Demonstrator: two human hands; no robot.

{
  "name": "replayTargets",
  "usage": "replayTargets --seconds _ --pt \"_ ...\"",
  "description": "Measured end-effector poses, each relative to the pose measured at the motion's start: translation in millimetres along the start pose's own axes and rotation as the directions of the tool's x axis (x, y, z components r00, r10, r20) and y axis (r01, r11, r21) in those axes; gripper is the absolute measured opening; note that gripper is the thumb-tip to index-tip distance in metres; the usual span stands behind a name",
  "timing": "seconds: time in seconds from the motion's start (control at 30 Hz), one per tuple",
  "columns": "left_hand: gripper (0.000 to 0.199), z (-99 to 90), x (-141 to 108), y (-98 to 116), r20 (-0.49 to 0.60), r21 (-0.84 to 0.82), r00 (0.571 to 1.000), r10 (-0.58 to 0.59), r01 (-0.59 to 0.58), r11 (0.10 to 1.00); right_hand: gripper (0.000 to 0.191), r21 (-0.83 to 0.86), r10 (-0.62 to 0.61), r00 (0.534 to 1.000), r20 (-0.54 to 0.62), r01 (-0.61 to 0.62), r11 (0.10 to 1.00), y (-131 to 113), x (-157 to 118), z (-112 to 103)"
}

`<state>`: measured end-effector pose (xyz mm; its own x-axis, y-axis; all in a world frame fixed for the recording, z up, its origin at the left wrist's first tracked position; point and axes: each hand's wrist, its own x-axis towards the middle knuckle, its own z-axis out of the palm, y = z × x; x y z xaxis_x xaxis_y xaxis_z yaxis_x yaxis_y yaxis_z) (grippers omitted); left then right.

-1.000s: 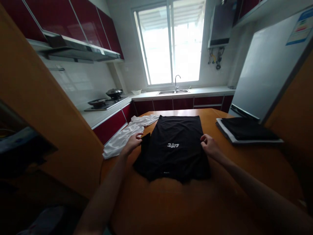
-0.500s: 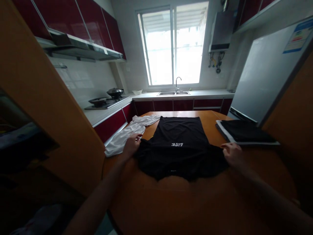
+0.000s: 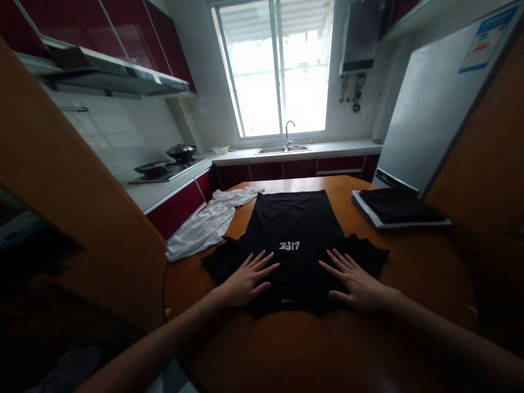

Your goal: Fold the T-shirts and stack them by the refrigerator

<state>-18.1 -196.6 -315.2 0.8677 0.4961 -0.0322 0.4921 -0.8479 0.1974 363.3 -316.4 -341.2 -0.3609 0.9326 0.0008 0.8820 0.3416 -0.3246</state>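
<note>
A black T-shirt (image 3: 295, 218) with white lettering lies spread on the wooden table (image 3: 311, 349), its hem toward the window and its neck toward me. My left hand (image 3: 248, 279) rests flat on the shirt, left of the lettering, with fingers spread. On the right part of the shirt lies my right hand (image 3: 355, 281), palm down and fingers apart. Neither hand grips the fabric. Both sleeves stick out to the sides, somewhat rumpled.
A crumpled white garment (image 3: 204, 226) lies at the table's left edge. Folded black and white clothes (image 3: 403, 206) are stacked at the right. Beyond the table are a sink (image 3: 282, 149), a stove (image 3: 167, 172) and a fridge (image 3: 429, 103).
Both hands have let go of the sleeves and moved inward, now flat on the shirt. The sleeves have dropped onto the table. The camera view has shifted slightly.
</note>
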Motion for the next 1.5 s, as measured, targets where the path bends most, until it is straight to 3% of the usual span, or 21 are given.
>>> replayTargets --seconds 0.07,0.13,0.23,0.33,0.43,0.53,0.67,0.8,0.9,1.03,1.2,1.27,1.4,1.5 --pt "0.058 -0.5 -4 11 0.025 -0.017 1.000 0.009 -0.009 1.000 0.085 0.032 -0.018 1.000 0.024 0.017 0.999 -4 -12 -1" --pt "0.057 -6.9 6 13 0.001 -0.040 1.000 0.025 -0.025 0.999 0.076 0.048 -0.009 1.000 -0.011 0.009 0.999 -7 -7 -5" --pt "0.052 -24.2 49 -8 -0.190 -0.065 0.981 -0.041 0.029 0.997 0.059 0.030 0.063 0.984 -0.168 -0.059 0.998 -4 35 -18" --pt "0.054 -36.0 102 -47 -0.329 -0.077 0.917 -0.227 0.213 0.974 0.058 0.000 0.225 0.938 -0.263 -0.233 0.973 16 89 -30" --pt "0.056 -30.7 128 -87 -0.258 -0.049 0.883 -0.393 0.394 0.918 0.064 -0.036 0.410 0.885 -0.220 -0.428 0.903 46 117 -31" --pt "0.060 -15.1 124 -111 -0.156 0.008 0.896 -0.415 0.421 0.907 0.069 -0.063 0.438 0.885 -0.155 -0.452 0.890 74 113 -23" --pt "0.062 -9.3 126 -112 -0.190 0.049 0.913 -0.361 0.376 0.925 0.068 -0.079 0.418 0.896 -0.149 -0.432 0.898 87 114 -22" --pt "0.058 -22.8 175 -102 -0.268 0.004 0.919 -0.290 0.301 0.953 0.062 -0.034 0.402 0.882 -0.246 -0.423 0.906 84 162 -39" --pt "0.061 -28.0 213 -112 -0.210 -0.019 0.896 -0.391 0.396 0.918 0.062 -0.036 0.377 0.892 -0.249 -0.398 0.917 92 202 -48" --pt "0.068 -27.2 232 -143 -0.073 -0.003 0.863 -0.500 0.501 0.866 0.066 -0.059 0.439 0.885 -0.154 -0.452 0.890 119 229 -50" --pt "0.063 -31.5 253 -168 -0.279 -0.010 0.851 -0.445 0.461 0.887 0.054 -0.021 0.465 0.821 -0.331 -0.499 0.866 141 261 -55" --pt "0.063 -32.3 267 -175 -0.271 -0.005 0.846 -0.460 0.476 0.879 0.056 -0.021 0.444 0.836 -0.323 -0.476 0.879 145 279 -57" --pt "0.070 -31.1 287 -194 -0.113 -0.013 0.827 -0.551 0.554 0.833 0.066 -0.048 0.424 0.890 -0.169 -0.437 0.898 159 303 -54" --pt "0.074 -30.6 292 -210 -0.180 -0.044 0.776 -0.604 0.607 0.793 0.068 -0.035 0.422 0.893 -0.158 -0.433 0.901 173 309 -51"
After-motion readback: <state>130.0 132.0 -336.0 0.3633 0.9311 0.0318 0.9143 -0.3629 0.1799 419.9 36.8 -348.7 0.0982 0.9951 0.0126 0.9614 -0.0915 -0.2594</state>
